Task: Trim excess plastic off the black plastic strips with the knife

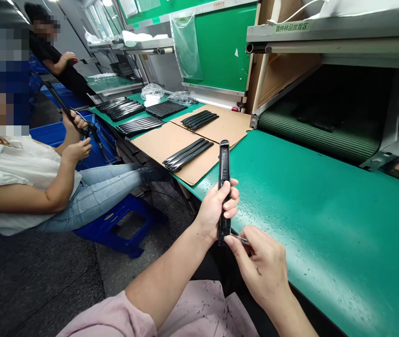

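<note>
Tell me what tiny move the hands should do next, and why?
Maybe the right hand should gently work the thin shiny thing along the near end of the long black piece. The left hand grips the piece, and the right hand pinches the shiny thing close beside that end.

A green label (291, 27) on the front edge of the metal shelf (353, 29), above and to the right of the left hand (212, 210), read "首件样品放置区" in dark characters. Far above that hand, the red characters on a small sticker (219, 4) on the pale rail (192, 14) were too small to read, as was the green tag (156, 20) farther left.
</note>
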The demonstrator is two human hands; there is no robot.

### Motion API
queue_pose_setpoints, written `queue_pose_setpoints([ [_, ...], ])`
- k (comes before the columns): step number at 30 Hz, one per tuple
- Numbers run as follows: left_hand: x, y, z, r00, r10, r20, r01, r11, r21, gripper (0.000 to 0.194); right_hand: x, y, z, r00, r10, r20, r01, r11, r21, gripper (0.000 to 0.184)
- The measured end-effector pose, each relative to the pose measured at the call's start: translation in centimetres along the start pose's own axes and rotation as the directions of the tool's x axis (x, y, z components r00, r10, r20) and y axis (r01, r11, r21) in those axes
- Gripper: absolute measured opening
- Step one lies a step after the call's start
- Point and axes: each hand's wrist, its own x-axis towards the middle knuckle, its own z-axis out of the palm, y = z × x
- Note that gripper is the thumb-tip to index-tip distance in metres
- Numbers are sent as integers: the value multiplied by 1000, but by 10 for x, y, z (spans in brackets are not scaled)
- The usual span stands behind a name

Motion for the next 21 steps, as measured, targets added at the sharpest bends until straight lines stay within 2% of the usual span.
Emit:
queue_pose_setpoints([
  [3,-2,2,1,1000,-6,9,6,1000,-22,18,2,3,-5,999,38,33,-40,999,35,39],
  [7,0,6,-2,993,-119,7,119,988,-97,32,-4,12,-10,997,74,7,-74,997,-10,26],
  [11,4,2,-12,997,-75,-11,76,996,44,39,-10,13,-11,996,66,61,-71,994,79,30],
  [16,8,-5,-22,999,0,45,-12,965,262,45,-10,10,-9,996,46,-78,-31,982,186,16],
  [21,7,-7,-22,997,-33,67,8,941,339,48,-8,11,-8,994,-20,-104,37,986,163,16],
])
